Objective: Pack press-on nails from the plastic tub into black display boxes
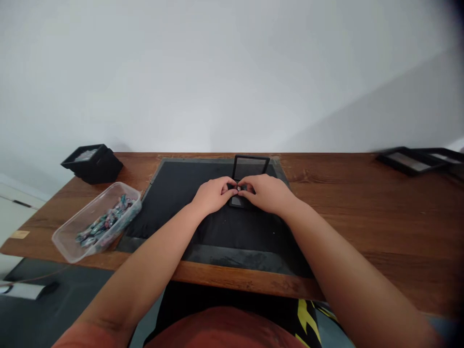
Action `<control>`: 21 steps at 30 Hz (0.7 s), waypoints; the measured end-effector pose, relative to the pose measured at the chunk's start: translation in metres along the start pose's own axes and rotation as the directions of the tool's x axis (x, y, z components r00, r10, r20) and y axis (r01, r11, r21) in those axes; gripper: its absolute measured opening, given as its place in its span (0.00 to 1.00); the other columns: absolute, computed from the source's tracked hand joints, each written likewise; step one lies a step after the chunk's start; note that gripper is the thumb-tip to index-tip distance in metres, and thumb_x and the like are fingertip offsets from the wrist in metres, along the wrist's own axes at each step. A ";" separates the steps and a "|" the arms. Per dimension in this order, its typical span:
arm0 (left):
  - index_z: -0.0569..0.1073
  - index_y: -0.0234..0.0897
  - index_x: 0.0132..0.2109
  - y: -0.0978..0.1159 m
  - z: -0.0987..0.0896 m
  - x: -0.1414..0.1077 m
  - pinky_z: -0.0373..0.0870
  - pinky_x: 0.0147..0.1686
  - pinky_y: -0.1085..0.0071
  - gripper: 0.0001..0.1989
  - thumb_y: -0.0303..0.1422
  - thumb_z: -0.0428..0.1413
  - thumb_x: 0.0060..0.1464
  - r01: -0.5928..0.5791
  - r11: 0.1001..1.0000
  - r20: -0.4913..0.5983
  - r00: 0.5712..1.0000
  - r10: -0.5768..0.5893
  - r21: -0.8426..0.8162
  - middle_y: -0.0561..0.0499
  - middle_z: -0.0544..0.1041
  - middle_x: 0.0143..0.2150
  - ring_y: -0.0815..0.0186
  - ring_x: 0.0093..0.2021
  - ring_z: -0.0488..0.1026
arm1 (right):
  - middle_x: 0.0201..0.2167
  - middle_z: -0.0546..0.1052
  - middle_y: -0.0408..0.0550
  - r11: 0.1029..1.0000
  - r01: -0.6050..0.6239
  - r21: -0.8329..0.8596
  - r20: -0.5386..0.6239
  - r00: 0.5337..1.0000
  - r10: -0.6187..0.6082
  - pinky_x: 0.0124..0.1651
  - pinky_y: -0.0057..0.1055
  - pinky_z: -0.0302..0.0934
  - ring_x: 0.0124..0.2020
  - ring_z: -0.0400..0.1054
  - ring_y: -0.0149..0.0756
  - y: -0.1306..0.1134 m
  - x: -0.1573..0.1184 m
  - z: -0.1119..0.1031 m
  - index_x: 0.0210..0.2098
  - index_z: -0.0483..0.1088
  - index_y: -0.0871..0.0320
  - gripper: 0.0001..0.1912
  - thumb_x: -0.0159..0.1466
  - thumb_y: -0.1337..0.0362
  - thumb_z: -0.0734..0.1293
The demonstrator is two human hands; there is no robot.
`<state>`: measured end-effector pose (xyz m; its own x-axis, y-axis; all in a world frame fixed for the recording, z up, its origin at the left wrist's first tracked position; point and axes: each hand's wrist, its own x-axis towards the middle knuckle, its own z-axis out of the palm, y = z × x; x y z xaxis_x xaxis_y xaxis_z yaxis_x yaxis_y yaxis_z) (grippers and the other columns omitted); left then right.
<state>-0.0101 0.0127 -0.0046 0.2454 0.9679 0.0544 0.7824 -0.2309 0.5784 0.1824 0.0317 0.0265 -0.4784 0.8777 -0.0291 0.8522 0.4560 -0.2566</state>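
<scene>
My left hand (215, 194) and my right hand (267, 192) meet over the black mat (224, 237), fingertips almost touching. Between their pinched fingers is a small pale, shiny object (239, 188), too small to name. Beneath and behind the fingers stands a hinged black display frame (251, 167) with see-through panels, opened out. One panel leans upright at the back, while the other lies flat on the mat, partly covered by my hands.
At the left, a clear plastic tub (97, 217) holds several small wrapped pieces. Behind it is a black bin (94, 164) with clear plastic inside. More black frames (409, 160) lie at the far right of the wooden table (362, 212), near the wall.
</scene>
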 end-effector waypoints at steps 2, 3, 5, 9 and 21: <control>0.78 0.41 0.51 -0.001 0.000 0.001 0.55 0.29 0.69 0.13 0.39 0.57 0.63 0.001 1.000 0.004 1.000 -0.001 -0.005 0.57 0.73 0.26 0.67 0.28 0.69 | 0.37 0.83 0.42 1.000 -0.002 0.006 0.002 1.000 0.002 0.32 0.31 0.52 0.36 0.73 0.37 0.000 0.000 0.000 0.49 0.79 0.51 0.13 0.68 0.57 0.66; 0.79 0.41 0.51 -0.001 0.000 0.001 0.55 0.29 0.69 0.13 0.39 0.57 0.63 -0.003 1.000 0.005 1.000 0.003 -0.012 0.57 0.73 0.26 0.67 0.28 0.69 | 0.37 0.83 0.42 1.000 -0.006 0.007 0.001 1.000 0.006 0.31 0.31 0.52 0.36 0.73 0.37 0.000 0.000 0.000 0.49 0.79 0.51 0.13 0.68 0.57 0.66; 0.79 0.41 0.51 -0.002 0.001 0.002 0.55 0.29 0.69 0.13 0.39 0.58 0.63 -0.008 1.000 0.006 1.000 0.009 -0.029 0.57 0.73 0.27 0.67 0.28 0.69 | 0.37 0.83 0.42 1.000 -0.013 0.006 -0.003 1.000 0.013 0.31 0.31 0.51 0.36 0.72 0.37 0.001 0.000 0.001 0.50 0.78 0.50 0.14 0.68 0.58 0.66; 0.80 0.41 0.51 -0.004 0.001 0.003 0.55 0.29 0.69 0.13 0.39 0.58 0.62 -0.008 0.999 0.006 1.000 0.009 -0.050 0.57 0.73 0.27 0.68 0.28 0.68 | 0.37 0.83 0.42 1.000 -0.019 -0.002 -0.001 1.000 0.019 0.31 0.31 0.52 0.36 0.72 0.37 0.001 0.001 0.002 0.51 0.78 0.50 0.15 0.68 0.57 0.66; 0.79 0.41 0.50 -0.005 0.001 -0.001 0.59 0.29 0.69 0.15 0.41 0.60 0.59 0.013 0.993 -0.021 1.000 -0.015 -0.119 0.58 0.73 0.27 0.68 0.27 0.68 | 0.35 0.82 0.42 0.999 -0.033 0.004 0.002 0.999 0.033 0.31 0.31 0.52 0.35 0.73 0.37 0.003 0.002 0.001 0.51 0.78 0.49 0.17 0.66 0.53 0.67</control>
<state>-0.0144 0.0124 -0.0083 0.2213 0.9732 0.0629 0.7120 -0.2053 0.6715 0.1838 0.0346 0.0244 -0.4505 0.8919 -0.0397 0.8667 0.4263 -0.2589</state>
